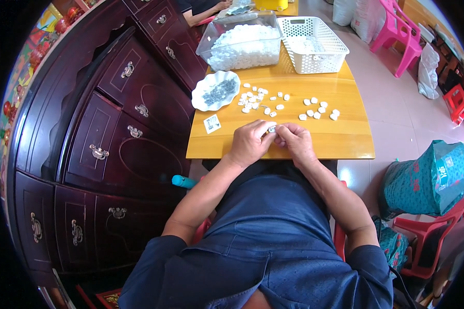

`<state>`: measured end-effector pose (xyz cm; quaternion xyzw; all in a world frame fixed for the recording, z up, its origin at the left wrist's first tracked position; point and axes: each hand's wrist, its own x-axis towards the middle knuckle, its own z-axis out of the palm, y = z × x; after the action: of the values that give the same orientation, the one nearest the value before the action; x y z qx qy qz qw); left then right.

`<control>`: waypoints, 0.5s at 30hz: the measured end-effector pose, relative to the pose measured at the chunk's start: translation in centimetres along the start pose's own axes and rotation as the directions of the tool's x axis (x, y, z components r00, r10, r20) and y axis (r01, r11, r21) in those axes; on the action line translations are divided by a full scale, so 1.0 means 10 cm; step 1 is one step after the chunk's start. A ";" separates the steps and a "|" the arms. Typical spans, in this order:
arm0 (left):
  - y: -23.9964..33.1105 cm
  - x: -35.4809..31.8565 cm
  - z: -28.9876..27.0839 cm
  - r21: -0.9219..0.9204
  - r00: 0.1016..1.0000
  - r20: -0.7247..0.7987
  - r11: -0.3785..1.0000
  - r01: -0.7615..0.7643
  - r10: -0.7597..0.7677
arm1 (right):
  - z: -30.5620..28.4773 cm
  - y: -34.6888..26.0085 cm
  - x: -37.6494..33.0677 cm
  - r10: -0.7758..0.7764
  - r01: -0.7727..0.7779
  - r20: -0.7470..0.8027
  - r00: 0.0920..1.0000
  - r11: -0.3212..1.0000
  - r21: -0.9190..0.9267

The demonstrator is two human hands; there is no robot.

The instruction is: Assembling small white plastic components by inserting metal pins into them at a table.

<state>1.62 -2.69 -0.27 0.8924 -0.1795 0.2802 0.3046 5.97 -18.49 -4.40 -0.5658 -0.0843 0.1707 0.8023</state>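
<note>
Near the table's front edge, my left hand point(251, 141) pinches a small white plastic piece point(271, 130) between thumb and fingers. Fingers closed, my right hand point(297, 142) meets that piece from the other side; whatever lies between its fingertips is too small to make out. Just beyond my hands several similar white pieces point(252, 99) lie in a loose cluster, with small dark bits among them. Farther right is a second group of rounded white pieces point(310, 113). A scalloped white dish point(197, 98) to the left holds a heap of small dark grey parts.
At the table's point(340, 139) far end stand a clear tub point(203, 49) heaped with white pieces and a white perforated basket point(340, 57). A small printed card point(212, 123) lies left. Dark wooden cabinets point(154, 103) flank the left; a teal bag point(417, 180) and pink chair point(404, 33) stand right.
</note>
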 end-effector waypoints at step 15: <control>-0.38 -0.04 -0.07 0.116 0.984 0.135 0.988 0.098 -0.114 | -0.41 -0.30 0.12 -0.289 0.167 -0.046 0.956 0.665 -0.728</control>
<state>2.94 0.68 -1.76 0.9337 -0.1373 0.2091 0.2563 8.98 -22.54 -3.12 -0.8296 -0.1507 -0.0229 0.5371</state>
